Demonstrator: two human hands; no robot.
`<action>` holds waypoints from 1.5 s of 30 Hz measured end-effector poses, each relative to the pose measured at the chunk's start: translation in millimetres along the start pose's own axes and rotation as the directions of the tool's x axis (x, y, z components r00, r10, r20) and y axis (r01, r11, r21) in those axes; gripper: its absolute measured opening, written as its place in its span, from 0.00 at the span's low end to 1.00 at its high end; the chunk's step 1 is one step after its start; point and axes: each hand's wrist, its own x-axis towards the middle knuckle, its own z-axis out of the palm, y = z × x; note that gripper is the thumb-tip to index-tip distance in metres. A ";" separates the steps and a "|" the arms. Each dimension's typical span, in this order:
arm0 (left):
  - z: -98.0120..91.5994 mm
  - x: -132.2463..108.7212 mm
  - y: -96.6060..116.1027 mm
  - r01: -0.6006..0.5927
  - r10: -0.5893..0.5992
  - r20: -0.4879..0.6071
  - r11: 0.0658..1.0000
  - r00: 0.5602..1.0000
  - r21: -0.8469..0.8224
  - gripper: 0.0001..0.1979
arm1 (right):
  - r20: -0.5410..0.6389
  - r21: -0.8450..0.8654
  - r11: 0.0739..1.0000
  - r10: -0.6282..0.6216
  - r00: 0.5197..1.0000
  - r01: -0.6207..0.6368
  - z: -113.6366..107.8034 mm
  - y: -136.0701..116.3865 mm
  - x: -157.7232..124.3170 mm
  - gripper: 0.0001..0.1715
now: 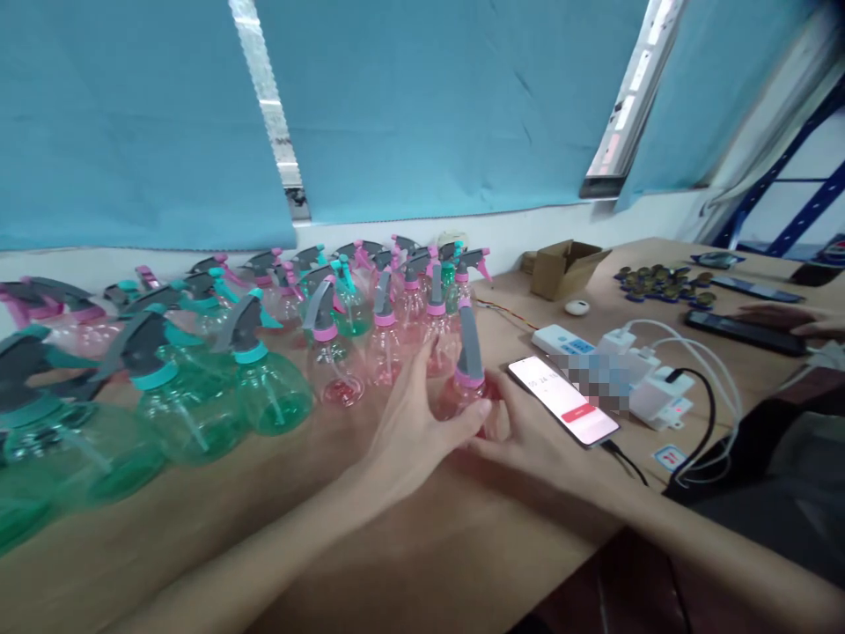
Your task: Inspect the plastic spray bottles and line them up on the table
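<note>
Between my two hands stands a pink spray bottle [470,379] with a grey trigger head and a pink collar. My left hand [422,401] wraps its left side, thumb across the front. On the other side my right hand [518,423] closes round the lower part of the same bottle. Just beyond it are more pink spray bottles [386,343]. To the left stand green spray bottles [270,387] with grey heads and teal collars, and several more of both colours fill the table behind them. The held bottle's base is mostly hidden by my fingers.
Right of my hands lies a lit phone [564,401] beside a power strip [587,357] with chargers and cables. Further back are an open cardboard box [568,269] and a pile of small round pieces [664,283]. Another person's hand [792,319] touches a dark phone [743,333].
</note>
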 end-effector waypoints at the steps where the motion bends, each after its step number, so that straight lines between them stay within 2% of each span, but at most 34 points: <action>1: -0.5 -2.0 -4.9 0.009 -0.010 0.017 0.998 1.000 0.069 0.39 | -0.046 -0.007 1.000 0.010 0.999 -0.010 -9.6 7.3 4.5 0.37; 5: 0.9 -6.5 -33.0 -0.082 0.042 0.135 0.947 0.990 0.310 0.30 | -0.180 -0.055 0.998 0.017 0.984 -0.028 -41.2 41.0 30.7 0.38; 9: 7.0 -4.4 -58.7 -0.227 0.137 0.209 0.835 0.968 0.502 0.24 | -0.231 -0.119 0.990 0.050 0.972 -0.079 -52.6 72.6 63.0 0.39; 14: 11.9 -2.0 -69.3 -0.322 0.178 0.296 0.760 0.939 0.564 0.21 | -0.231 -0.138 0.986 0.063 0.971 -0.097 -42.6 96.5 90.4 0.43; 20: 12.1 -1.5 -70.3 -0.274 0.114 0.295 0.764 0.949 0.585 0.23 | -0.209 -0.114 0.990 0.057 0.976 -0.082 -28.1 103.1 96.7 0.45; 27: 13.7 -1.8 -71.8 -0.277 0.126 0.290 0.776 0.949 0.567 0.22 | -0.176 -0.145 0.987 0.048 0.983 -0.074 -26.8 106.1 101.2 0.51; 31: 13.3 -3.5 -71.2 -0.286 0.133 0.295 0.768 0.946 0.573 0.22 | -0.210 -0.194 0.976 0.062 0.976 -0.104 -26.0 91.6 88.9 0.60; 33: 12.5 -4.6 -71.5 -0.291 0.130 0.302 0.759 0.944 0.582 0.22 | -0.236 -0.220 0.969 0.056 0.970 -0.109 -21.0 72.5 71.0 0.57; 35: 10.6 -5.8 -72.8 -0.293 0.129 0.305 0.752 0.944 0.590 0.21 | -0.213 -0.260 0.962 0.023 0.977 -0.079 -10.9 48.6 47.2 0.47; 37: 6.8 -8.1 -75.3 -0.290 0.129 0.298 0.749 0.946 0.596 0.21 | -0.060 -0.284 0.959 0.000 0.998 -0.017 4.1 25.9 22.9 0.35; 38: 3.9 -10.1 -76.9 -0.285 0.129 0.291 0.749 0.948 0.598 0.20 | 0.028 -0.282 0.959 0.004 1.000 0.004 12.9 16.8 12.3 0.32; 40: -4.9 -17.2 -80.4 -0.268 0.122 0.271 0.748 0.955 0.607 0.20 | 0.147 -0.254 0.967 0.016 0.989 0.022 32.0 3.9 -3.2 0.35; 42: -18.1 -29.6 -83.8 -0.253 0.111 0.259 0.743 0.960 0.619 0.19 | 0.234 -0.206 0.973 -0.054 0.971 0.104 51.4 -3.8 -10.0 0.32; 45: -46.1 -59.2 -88.4 -0.243 0.097 0.255 0.731 0.962 0.638 0.18 | 0.292 -0.151 0.964 -0.167 0.942 0.218 79.6 -16.4 -7.2 0.30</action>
